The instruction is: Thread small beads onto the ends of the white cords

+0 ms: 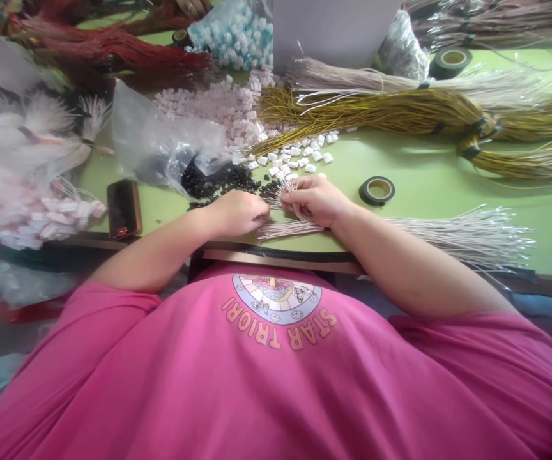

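Observation:
White wires (458, 236) lie in a long bundle along the near edge of the table, passing under my right forearm. My right hand (319, 199) is closed round several of these wires, their ends fanning out at its fingertips. Close by on the left, my left hand (240, 212) is curled with its fingertips pinched at the wire ends; whatever sits in that pinch is too small to make out. Just beyond both hands is a heap of small black pieces (223, 179). Small white connector housings (298, 156) are scattered behind it.
A roll of black tape (376, 190) lies right of my hands, and a phone (123, 207) rests at the left. Yellow wire bundles (400, 112) stretch across the back right. A clear plastic bag (146, 128) and red wires (113, 48) are at the back left. Another person's hand (193, 7) shows at the top.

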Available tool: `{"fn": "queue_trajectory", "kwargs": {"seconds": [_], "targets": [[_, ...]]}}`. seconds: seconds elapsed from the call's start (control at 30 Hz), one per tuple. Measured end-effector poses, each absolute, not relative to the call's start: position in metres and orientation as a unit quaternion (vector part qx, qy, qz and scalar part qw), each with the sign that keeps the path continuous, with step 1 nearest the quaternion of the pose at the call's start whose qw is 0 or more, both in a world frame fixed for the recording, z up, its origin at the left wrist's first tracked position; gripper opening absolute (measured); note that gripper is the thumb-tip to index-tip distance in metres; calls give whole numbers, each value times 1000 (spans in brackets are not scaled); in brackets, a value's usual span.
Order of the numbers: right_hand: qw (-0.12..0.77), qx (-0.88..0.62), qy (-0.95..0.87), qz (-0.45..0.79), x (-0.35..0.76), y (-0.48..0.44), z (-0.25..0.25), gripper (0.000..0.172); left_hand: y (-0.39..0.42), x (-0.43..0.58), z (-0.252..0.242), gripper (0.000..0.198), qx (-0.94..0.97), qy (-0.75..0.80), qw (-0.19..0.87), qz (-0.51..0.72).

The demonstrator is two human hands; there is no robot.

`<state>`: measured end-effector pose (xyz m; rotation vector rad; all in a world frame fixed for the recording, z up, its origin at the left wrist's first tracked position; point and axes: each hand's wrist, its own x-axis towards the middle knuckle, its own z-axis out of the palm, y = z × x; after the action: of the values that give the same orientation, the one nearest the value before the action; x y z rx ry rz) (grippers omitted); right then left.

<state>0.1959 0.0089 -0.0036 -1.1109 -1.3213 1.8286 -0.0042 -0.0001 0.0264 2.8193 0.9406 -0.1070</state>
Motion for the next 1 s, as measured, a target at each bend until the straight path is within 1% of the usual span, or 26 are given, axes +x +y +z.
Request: {"fn": "queue_trajectory", "kwargs": {"seconds": [0.1, 0.3, 0.43, 0.53, 0.63, 0.7, 0.73, 0.77, 0.8, 0.87, 1.0], "targets": [[269, -432, -554, 659, 196, 7, 2, 11, 0, -10, 29, 21, 941, 319, 113, -17], [225, -420, -690, 545, 195, 5, 10, 13, -1, -13, 34, 20, 927, 346, 141, 24], [182, -423, -749, 476, 193, 4, 10, 16, -2, -8, 38, 19, 905, 375, 179, 87], [184, -423, -727, 509, 195, 4, 11, 18, -3, -9, 40, 19, 833, 452, 273, 164], [193, -433, -674, 567, 196, 5, 12, 18, -2, -16, 39, 23, 714, 518, 419, 215], [199, -446, -639, 594, 197, 5, 11, 16, -2, -20, 37, 15, 630, 523, 530, 223], [205, -452, -624, 603, 196, 5, 10, 16, -1, -21, 35, 9, 590, 517, 578, 224], [214, -456, -612, 610, 196, 5, 9, 15, -1, -21, 34, 6, 557, 510, 616, 225], [224, -457, -602, 616, 196, 5, 8, 13, -2, -21, 32, 11, 532, 506, 641, 226], [249, -448, -587, 627, 194, 5, 6, 8, -2, -17, 29, 17, 515, 500, 659, 225], [287, -429, -560, 648, 193, 4, 5, 7, -2, -9, 25, 16, 542, 502, 638, 217]]}}
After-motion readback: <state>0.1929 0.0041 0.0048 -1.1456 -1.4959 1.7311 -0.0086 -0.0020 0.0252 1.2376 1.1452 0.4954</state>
